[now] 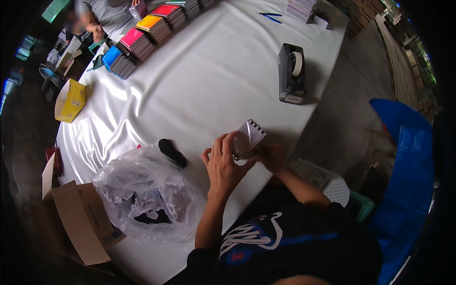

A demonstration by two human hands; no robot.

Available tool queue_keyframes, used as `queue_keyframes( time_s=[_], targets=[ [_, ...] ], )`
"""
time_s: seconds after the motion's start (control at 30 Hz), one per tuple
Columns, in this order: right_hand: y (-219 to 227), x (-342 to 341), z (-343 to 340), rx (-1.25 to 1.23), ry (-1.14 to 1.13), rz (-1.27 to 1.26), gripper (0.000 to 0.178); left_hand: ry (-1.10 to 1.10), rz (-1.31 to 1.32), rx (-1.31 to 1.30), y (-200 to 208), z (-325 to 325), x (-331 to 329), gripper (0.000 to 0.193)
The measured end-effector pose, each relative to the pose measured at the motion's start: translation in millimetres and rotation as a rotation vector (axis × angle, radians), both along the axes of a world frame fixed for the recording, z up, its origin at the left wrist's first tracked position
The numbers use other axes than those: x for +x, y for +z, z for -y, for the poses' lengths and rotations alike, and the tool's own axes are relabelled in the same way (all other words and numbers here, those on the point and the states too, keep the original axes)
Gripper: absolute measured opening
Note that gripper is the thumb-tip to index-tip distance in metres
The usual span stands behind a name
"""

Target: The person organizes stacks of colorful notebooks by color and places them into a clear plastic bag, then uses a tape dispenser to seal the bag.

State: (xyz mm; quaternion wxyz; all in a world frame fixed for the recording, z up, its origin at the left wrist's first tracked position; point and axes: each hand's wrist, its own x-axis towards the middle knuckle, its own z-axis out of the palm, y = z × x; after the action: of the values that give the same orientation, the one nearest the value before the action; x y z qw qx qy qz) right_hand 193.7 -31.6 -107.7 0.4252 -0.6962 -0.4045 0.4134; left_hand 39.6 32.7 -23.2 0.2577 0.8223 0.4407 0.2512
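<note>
My left hand [221, 160] grips a small stack of spiral notebooks [249, 137] near the table's front right edge. The stack stands tilted, its black binding loops facing up and its side glossy, as if under clear film. Fingers lie over its left side, with the thumb reaching along the bottom. My right hand [271, 157] is in shadow at the lower right corner of the stack, its fingers curled in; whatever they pinch is hidden.
A black tape dispenser [291, 73] stands beyond my hands. Left lie a dark oblong object [172, 153], a clear bag of scraps [149, 194] and a cardboard box [80, 221]. Coloured notebook stacks [137, 42] line the far edge, near another person [107, 16]. Blue nippers [270, 17] lie far off.
</note>
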Motion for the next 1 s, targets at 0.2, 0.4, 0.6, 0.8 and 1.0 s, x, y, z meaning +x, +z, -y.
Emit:
queue_keyframes(
  time_s=[0.2, 0.4, 0.6, 0.8, 1.0],
  targets=[
    [-4.2, 58.7, 16.7, -0.36, 0.023, -0.578, 0.046, 0.039, 0.06, 0.079, -4.9, 1.8, 24.8, 0.076],
    [19.2, 123.7, 66.5, -0.042, 0.103, -1.575, 0.071, -0.683, -0.155, 0.322, 60.3, 28.2, 88.9, 0.068],
    [56.0, 222.6, 118.3, 0.052, -0.039, -0.245, 0.042, -0.908, -0.031, 0.468, 46.9, 31.6, 204.7, 0.072],
    [40.6, 331.4, 124.0, 0.453, -0.553, -0.727, 0.024, -0.369, 0.374, 0.099, 26.4, 16.4, 336.4, 0.081],
    [8.5, 510.7, 22.9, 0.465, -0.564, -0.912, 0.007, -0.408, 0.082, -0.043, -26.0, 25.1, 397.1, 0.063]
  ],
)
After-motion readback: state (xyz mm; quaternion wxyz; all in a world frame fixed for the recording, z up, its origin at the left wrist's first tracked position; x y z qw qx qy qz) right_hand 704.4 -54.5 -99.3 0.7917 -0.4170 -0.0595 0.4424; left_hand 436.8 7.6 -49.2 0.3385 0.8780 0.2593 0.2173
